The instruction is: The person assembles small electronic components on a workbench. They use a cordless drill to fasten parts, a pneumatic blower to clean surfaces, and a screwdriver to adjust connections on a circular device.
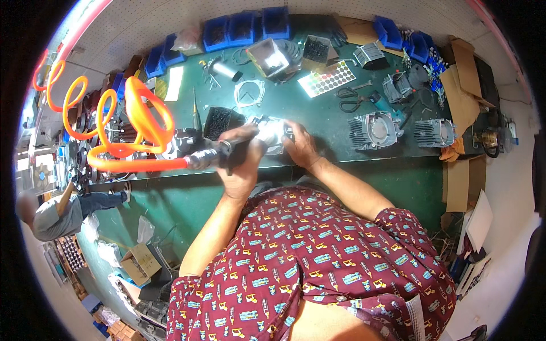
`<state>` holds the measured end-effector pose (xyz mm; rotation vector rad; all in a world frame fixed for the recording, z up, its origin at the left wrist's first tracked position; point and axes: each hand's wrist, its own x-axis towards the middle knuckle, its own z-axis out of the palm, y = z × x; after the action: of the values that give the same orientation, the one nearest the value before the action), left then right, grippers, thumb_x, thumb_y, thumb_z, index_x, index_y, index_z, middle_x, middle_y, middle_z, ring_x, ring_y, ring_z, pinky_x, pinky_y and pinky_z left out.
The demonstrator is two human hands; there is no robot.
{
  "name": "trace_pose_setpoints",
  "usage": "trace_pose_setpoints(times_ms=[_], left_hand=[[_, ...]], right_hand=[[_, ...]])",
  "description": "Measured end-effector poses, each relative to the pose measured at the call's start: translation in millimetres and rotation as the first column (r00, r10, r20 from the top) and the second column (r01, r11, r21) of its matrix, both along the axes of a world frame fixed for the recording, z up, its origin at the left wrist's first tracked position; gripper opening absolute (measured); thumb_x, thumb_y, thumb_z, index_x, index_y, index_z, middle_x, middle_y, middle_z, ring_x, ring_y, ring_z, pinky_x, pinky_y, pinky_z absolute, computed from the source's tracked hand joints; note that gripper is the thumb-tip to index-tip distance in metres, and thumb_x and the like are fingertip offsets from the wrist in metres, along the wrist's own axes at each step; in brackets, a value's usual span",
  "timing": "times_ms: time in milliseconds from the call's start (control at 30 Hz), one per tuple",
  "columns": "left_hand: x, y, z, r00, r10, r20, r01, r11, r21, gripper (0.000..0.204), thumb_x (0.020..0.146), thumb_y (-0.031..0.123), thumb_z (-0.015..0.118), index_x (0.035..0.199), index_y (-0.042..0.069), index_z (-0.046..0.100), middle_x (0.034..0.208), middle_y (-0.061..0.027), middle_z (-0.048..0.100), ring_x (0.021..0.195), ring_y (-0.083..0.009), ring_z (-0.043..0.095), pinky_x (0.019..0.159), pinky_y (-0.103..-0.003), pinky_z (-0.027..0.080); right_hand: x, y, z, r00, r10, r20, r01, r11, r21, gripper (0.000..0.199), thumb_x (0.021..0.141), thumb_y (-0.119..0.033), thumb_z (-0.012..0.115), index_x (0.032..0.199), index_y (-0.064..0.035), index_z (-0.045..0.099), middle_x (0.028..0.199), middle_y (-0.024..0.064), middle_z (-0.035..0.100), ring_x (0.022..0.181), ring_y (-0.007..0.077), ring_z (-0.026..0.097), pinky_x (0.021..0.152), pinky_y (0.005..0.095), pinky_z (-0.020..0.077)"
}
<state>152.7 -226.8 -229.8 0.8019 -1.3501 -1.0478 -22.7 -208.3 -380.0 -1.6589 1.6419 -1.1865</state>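
Seen from above: a long dark green workbench (318,111), crowded with parts, serving as the landmark here. Along its far edge, a row of blue storage bins (244,28). Looping over its left end, a coiled orange air hose (136,122), running into a black pneumatic screwdriver (219,154) held level above the bench's near edge. On the right part of the bench, two grey finned metal housings (375,131) side by side, with black-handled scissors (354,98) just beyond them. Toward the far middle of the bench, a white sheet of round coloured stickers (330,78). At the near edge, centre, a small shiny metal part (272,135), brightly lit and hard to make out. Left hand (243,162) wrapped closed around the screwdriver's grip, fingers curled tight. Right hand (300,149) resting on the metal part, fingers bent over its right side, steadying it against the bench.
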Motion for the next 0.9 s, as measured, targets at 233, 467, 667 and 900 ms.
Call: trace_pose_setpoints(times_ms=[233, 467, 667, 900], left_hand=[[-21.4, -6.1, 7.2, 0.935, -0.330, 0.129, 0.320, 0.943, 0.095, 0.019, 0.082, 0.004, 0.070, 0.100, 0.004, 0.063, 0.096, -0.0056, 0.065, 0.085, -0.0164, 0.062, 0.078, -0.032, 0.051], [-14.4, -7.6, 23.5, 0.949, -0.275, 0.157, 0.283, 0.958, -0.035, 0.020, 0.079, 0.000, 0.073, 0.093, 0.004, 0.060, 0.084, -0.0039, 0.062, 0.074, -0.0117, 0.058, 0.067, -0.029, 0.049], [-6.9, 0.5, 24.2, 0.946, -0.237, 0.222, 0.241, 0.971, 0.007, 0.017, 0.081, 0.001, 0.072, 0.094, 0.003, 0.061, 0.085, -0.0042, 0.064, 0.079, -0.0134, 0.061, 0.073, -0.030, 0.051], [1.6, -2.4, 36.1, 0.952, -0.290, 0.097, 0.282, 0.955, 0.091, 0.022, 0.085, -0.001, 0.070, 0.105, 0.003, 0.062, 0.102, -0.0072, 0.068, 0.092, -0.0150, 0.063, 0.082, -0.032, 0.052]], right_hand=[[3.8, -5.7, -28.6, 0.992, 0.063, -0.106, -0.081, 0.982, -0.173, 0.058, 0.082, -0.027, 0.074, 0.130, -0.0013, 0.052, 0.122, 0.0230, 0.062, 0.113, 0.0401, 0.061, 0.095, 0.0463, 0.0507], [19.7, -3.2, 8.6, 0.972, 0.082, -0.222, -0.117, 0.982, -0.150, 0.065, 0.080, -0.025, 0.078, 0.133, -0.0011, 0.050, 0.123, 0.0187, 0.059, 0.115, 0.0406, 0.060, 0.092, 0.0478, 0.0520], [23.3, -1.8, 6.2, 0.998, 0.059, -0.028, -0.062, 0.988, -0.139, 0.056, 0.089, -0.029, 0.068, 0.134, -0.0010, 0.048, 0.124, 0.0218, 0.062, 0.114, 0.0414, 0.061, 0.095, 0.0471, 0.0507], [16.1, -5.9, -12.8, 0.996, 0.083, 0.020, -0.084, 0.996, 0.025, 0.050, 0.094, -0.028, 0.059, 0.134, 0.0001, 0.049, 0.125, 0.0215, 0.062, 0.115, 0.0413, 0.060, 0.098, 0.0457, 0.0479]])
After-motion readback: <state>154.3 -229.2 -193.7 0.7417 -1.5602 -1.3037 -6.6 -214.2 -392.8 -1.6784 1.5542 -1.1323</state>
